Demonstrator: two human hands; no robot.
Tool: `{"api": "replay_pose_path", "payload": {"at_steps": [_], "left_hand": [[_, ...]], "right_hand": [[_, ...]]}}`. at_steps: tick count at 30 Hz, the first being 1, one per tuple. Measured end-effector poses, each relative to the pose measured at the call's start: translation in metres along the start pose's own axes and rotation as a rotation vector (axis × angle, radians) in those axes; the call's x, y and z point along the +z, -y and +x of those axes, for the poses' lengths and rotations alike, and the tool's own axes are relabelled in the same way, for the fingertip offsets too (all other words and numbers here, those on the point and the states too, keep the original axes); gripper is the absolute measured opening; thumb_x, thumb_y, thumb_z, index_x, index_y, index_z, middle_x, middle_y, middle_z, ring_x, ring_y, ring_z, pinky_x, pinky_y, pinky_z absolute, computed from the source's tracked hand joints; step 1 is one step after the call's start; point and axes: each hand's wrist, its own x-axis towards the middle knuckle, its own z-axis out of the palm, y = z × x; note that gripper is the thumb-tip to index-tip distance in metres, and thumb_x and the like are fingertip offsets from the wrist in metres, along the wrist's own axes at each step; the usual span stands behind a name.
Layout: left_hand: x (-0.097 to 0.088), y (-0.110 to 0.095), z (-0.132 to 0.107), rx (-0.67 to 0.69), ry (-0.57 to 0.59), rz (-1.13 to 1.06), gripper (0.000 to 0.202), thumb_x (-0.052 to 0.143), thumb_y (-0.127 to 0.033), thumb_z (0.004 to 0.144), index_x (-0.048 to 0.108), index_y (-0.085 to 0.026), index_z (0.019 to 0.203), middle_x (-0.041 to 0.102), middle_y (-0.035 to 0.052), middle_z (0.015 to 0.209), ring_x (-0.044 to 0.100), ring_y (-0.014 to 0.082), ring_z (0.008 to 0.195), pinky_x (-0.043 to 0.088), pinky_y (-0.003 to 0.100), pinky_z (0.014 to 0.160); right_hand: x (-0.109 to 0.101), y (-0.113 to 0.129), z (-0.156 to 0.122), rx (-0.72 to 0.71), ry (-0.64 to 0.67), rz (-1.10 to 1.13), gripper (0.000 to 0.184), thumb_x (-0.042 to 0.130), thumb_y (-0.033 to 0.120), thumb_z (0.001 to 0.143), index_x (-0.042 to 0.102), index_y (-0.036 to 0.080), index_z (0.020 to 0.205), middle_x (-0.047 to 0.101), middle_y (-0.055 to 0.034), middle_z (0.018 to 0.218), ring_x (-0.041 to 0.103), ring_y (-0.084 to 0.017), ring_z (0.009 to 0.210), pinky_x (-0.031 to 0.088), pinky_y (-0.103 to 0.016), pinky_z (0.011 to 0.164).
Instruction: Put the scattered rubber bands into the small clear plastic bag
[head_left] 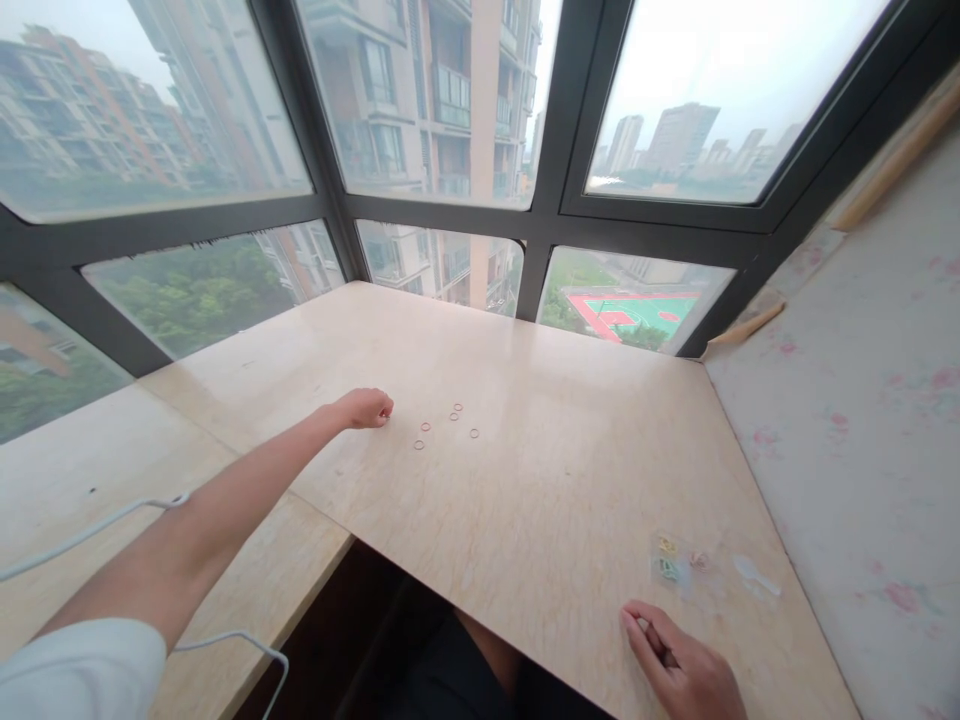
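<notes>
My left hand point(366, 408) is closed in a fist low over the far left part of the table, arm stretched out. Whatever its fingers may hold is hidden. Just right of it, several thin rings lie loose on the tabletop, among them a reddish ring point(426, 427) and a darker ring point(418, 445). They look like small bands; their material is too small to tell. My right hand point(679, 660) rests near the front right edge, fingers curled and thumb against the index finger. Anything between its fingertips cannot be made out. Beyond it sits a clear plastic box point(679, 565) with yellow, green and pinkish bands.
A translucent flat plastic piece point(756, 577) lies right of the box. The pale table point(540, 500) meets dark-framed windows at the back and a flowered wall point(847, 450) at right. A white cable point(97, 535) runs by my left arm.
</notes>
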Motion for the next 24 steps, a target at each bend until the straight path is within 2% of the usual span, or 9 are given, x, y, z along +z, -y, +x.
{"api": "replay_pose_path", "payload": {"at_steps": [8,10,13,16,19,21,24], "left_hand": [[0.0,-0.006,-0.005,-0.032,-0.009,-0.108,0.002,0.061,-0.018,0.057,0.062,-0.019,0.056,0.063,0.0016,0.06,0.057,0.0184,0.065,0.038,0.027,0.064],[0.001,-0.011,-0.006,-0.027,-0.024,-0.185,0.001,0.061,-0.019,0.057,0.061,-0.019,0.057,0.063,0.001,0.061,0.057,0.0173,0.064,0.039,0.026,0.062],[0.002,-0.026,-0.005,-0.023,-0.058,-0.316,0.011,0.058,-0.026,0.065,0.064,-0.017,0.067,0.067,0.0029,0.067,0.06,0.0166,0.066,0.043,0.025,0.061],[0.003,-0.054,-0.004,-0.024,-0.076,-0.708,0.022,0.06,-0.035,0.07,0.065,-0.015,0.076,0.068,0.0057,0.071,0.062,0.0163,0.067,0.047,0.027,0.062],[0.003,-0.093,-0.003,0.039,-0.004,-1.189,0.024,0.071,-0.037,0.065,0.063,-0.015,0.071,0.065,0.0055,0.069,0.058,0.0136,0.061,0.047,0.028,0.062],[0.003,-0.124,-0.003,0.103,0.051,-1.324,0.024,0.073,-0.036,0.065,0.061,-0.015,0.069,0.065,0.0051,0.072,0.054,0.011,0.058,0.045,0.027,0.059],[0.005,-0.172,-0.001,0.178,0.124,-1.399,0.022,0.071,-0.034,0.066,0.058,-0.016,0.066,0.063,0.0039,0.072,0.05,0.0089,0.055,0.043,0.026,0.057]], "right_hand": [[0.001,-0.001,-0.002,-0.052,-0.017,-0.037,0.045,0.039,0.049,0.094,0.069,0.018,0.079,0.054,0.0014,0.046,0.052,-0.012,0.036,0.04,-0.019,0.039],[0.001,0.0,-0.001,-0.051,-0.018,-0.042,0.046,0.038,0.049,0.095,0.069,0.018,0.079,0.053,0.0018,0.045,0.051,-0.012,0.036,0.039,-0.019,0.04],[0.0,0.001,-0.001,-0.046,-0.012,-0.041,0.046,0.037,0.047,0.095,0.069,0.018,0.079,0.053,0.0018,0.045,0.052,-0.012,0.036,0.039,-0.02,0.04],[-0.001,0.002,0.0,-0.033,0.004,-0.033,0.044,0.037,0.046,0.096,0.068,0.019,0.08,0.054,0.0013,0.047,0.052,-0.012,0.038,0.038,-0.02,0.043],[-0.002,0.004,0.001,-0.007,0.02,-0.003,0.041,0.038,0.043,0.095,0.068,0.019,0.081,0.055,0.0014,0.048,0.054,-0.012,0.041,0.039,-0.021,0.045],[-0.003,0.005,0.001,0.012,0.03,0.023,0.038,0.039,0.04,0.095,0.068,0.019,0.081,0.056,0.0016,0.048,0.054,-0.012,0.042,0.038,-0.021,0.046],[-0.005,0.007,0.002,0.045,0.043,0.054,0.036,0.04,0.037,0.095,0.068,0.019,0.081,0.056,0.0017,0.049,0.054,-0.012,0.043,0.038,-0.021,0.048]]}}
